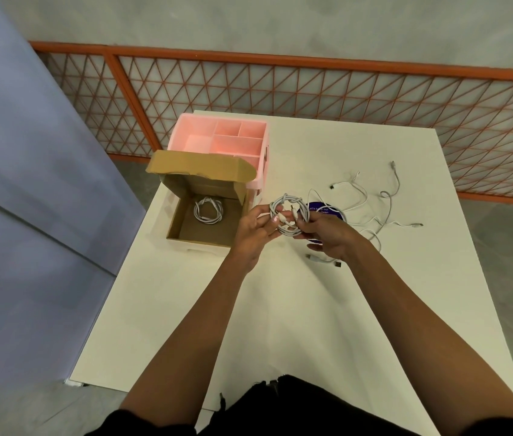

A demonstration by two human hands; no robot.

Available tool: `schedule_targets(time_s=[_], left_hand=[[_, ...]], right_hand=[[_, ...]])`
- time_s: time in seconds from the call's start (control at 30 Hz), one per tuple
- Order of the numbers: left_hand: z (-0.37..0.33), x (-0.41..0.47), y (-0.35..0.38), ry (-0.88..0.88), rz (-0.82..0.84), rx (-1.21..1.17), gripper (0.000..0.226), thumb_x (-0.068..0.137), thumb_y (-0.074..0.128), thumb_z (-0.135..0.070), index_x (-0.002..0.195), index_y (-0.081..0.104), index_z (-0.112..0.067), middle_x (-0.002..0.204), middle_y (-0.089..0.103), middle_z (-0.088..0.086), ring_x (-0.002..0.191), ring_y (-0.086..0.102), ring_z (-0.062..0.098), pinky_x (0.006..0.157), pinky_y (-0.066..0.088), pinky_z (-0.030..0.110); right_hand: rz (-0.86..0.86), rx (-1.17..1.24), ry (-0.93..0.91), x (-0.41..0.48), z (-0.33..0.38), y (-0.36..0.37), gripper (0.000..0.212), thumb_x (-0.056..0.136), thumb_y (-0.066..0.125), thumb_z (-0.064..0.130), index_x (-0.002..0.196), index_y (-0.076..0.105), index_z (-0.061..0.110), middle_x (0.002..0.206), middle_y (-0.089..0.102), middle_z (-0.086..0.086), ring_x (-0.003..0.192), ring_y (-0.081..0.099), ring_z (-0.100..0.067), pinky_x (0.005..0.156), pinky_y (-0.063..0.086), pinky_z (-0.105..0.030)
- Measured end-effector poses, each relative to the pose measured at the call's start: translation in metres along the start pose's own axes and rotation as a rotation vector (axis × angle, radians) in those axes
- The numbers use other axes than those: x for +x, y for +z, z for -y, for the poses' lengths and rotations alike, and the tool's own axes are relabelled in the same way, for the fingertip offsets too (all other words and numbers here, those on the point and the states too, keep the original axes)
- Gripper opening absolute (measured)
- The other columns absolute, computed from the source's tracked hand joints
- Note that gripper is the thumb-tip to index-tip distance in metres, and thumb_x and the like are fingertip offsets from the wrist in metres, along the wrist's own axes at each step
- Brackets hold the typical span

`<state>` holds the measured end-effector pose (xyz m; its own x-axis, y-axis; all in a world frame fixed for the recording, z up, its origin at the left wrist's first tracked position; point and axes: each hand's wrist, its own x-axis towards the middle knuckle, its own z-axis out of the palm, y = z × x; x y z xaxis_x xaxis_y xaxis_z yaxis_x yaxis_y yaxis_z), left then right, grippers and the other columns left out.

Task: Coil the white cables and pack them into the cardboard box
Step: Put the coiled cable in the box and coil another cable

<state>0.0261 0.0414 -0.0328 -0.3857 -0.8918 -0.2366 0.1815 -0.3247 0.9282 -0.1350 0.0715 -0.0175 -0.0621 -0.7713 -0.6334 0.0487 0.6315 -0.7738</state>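
Note:
A coiled white cable is held up above the table between both hands. My left hand pinches its left side and my right hand grips its lower right. The open cardboard box stands just left of my hands, lid flap raised, with one coiled white cable lying on its bottom. Several loose white cables sprawl uncoiled on the white table to the right of my hands. One short cable end lies below my right hand.
A pink compartment organiser stands behind the cardboard box at the table's far left corner. A round purple sticker lies on the table under my hands. An orange lattice fence runs behind the table, a grey-blue panel at left.

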Motion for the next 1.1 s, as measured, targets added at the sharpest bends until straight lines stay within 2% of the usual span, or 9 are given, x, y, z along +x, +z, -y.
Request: schedule_targets(time_s=[0.13,0.3,0.37,0.5,0.63,0.77,0.93,1.0,1.1], left_hand=[[-0.004,-0.001,0.000,0.052,0.060,0.108,0.019,0.094,0.049,0.004,0.101,0.056,-0.011,0.101,0.069,0.012,0.087,0.069,0.009,0.082,0.055,0.026],[-0.001,0.002,0.001,0.109,0.000,0.134,0.017,0.094,0.054,-0.004,0.111,0.056,-0.007,0.116,0.060,0.015,0.095,0.066,0.013,0.088,0.054,0.029],[-0.001,0.004,0.000,0.098,-0.026,0.095,0.020,0.094,0.055,-0.005,0.113,0.057,-0.007,0.115,0.059,0.013,0.096,0.065,0.013,0.090,0.054,0.031],[-0.004,0.005,0.001,0.118,-0.024,0.158,0.022,0.092,0.056,-0.003,0.113,0.058,-0.007,0.100,0.063,0.005,0.087,0.065,0.003,0.087,0.052,0.031],[-0.001,0.002,0.004,0.142,-0.043,0.130,0.020,0.093,0.056,-0.003,0.113,0.059,-0.007,0.099,0.065,0.002,0.086,0.065,0.001,0.084,0.053,0.026],[0.008,0.006,-0.002,-0.021,-0.128,-0.191,0.021,0.098,0.046,-0.007,0.116,0.057,-0.004,0.107,0.065,0.006,0.095,0.064,0.014,0.080,0.055,0.023],[0.001,0.005,0.000,-0.234,-0.161,-0.443,0.020,0.098,0.042,-0.003,0.099,0.062,-0.006,0.081,0.073,0.001,0.087,0.064,0.014,0.066,0.056,0.021],[-0.004,0.004,0.000,-0.257,-0.151,-0.443,0.019,0.100,0.042,-0.009,0.097,0.061,-0.009,0.079,0.072,0.000,0.084,0.063,0.014,0.066,0.054,0.022],[-0.006,0.005,0.000,-0.227,-0.137,-0.305,0.019,0.101,0.041,-0.016,0.102,0.060,-0.012,0.093,0.068,0.000,0.086,0.062,0.011,0.071,0.051,0.024]], right_hand=[[0.039,0.018,0.033,-0.001,0.000,0.000,0.024,0.097,0.050,0.013,0.117,0.060,0.021,0.097,0.065,0.008,0.086,0.060,-0.005,0.077,0.038,-0.030],[0.014,0.108,0.018,0.003,0.004,0.002,0.017,0.097,0.050,0.016,0.111,0.060,0.021,0.098,0.064,0.007,0.085,0.059,-0.003,0.073,0.037,-0.027],[0.037,0.191,0.017,0.004,0.003,0.003,0.018,0.097,0.050,0.017,0.112,0.058,0.021,0.096,0.063,0.009,0.087,0.057,-0.002,0.074,0.037,-0.026],[0.060,0.407,0.100,0.003,-0.003,0.008,0.015,0.097,0.050,0.016,0.092,0.061,0.024,0.093,0.063,0.010,0.090,0.057,-0.002,0.075,0.038,-0.027],[0.034,0.383,0.112,0.001,-0.003,0.009,0.013,0.096,0.052,0.018,0.091,0.062,0.024,0.092,0.062,0.009,0.086,0.055,-0.004,0.075,0.039,-0.026],[0.190,0.402,0.052,-0.003,0.000,0.006,0.018,0.096,0.050,0.017,0.097,0.065,0.025,0.080,0.069,0.012,0.090,0.055,-0.006,0.083,0.041,-0.024],[0.297,0.571,0.002,-0.009,-0.012,0.007,0.028,0.095,0.046,0.012,0.085,0.071,0.021,0.085,0.071,0.004,0.094,0.060,-0.011,0.087,0.045,-0.030],[0.295,0.620,0.004,-0.010,-0.017,0.009,0.024,0.094,0.046,0.011,0.087,0.068,0.018,0.087,0.071,0.003,0.096,0.061,-0.012,0.086,0.045,-0.031],[0.273,0.559,-0.005,-0.007,-0.017,0.008,0.019,0.096,0.045,0.015,0.098,0.064,0.017,0.094,0.068,0.001,0.096,0.061,-0.012,0.089,0.045,-0.030]])
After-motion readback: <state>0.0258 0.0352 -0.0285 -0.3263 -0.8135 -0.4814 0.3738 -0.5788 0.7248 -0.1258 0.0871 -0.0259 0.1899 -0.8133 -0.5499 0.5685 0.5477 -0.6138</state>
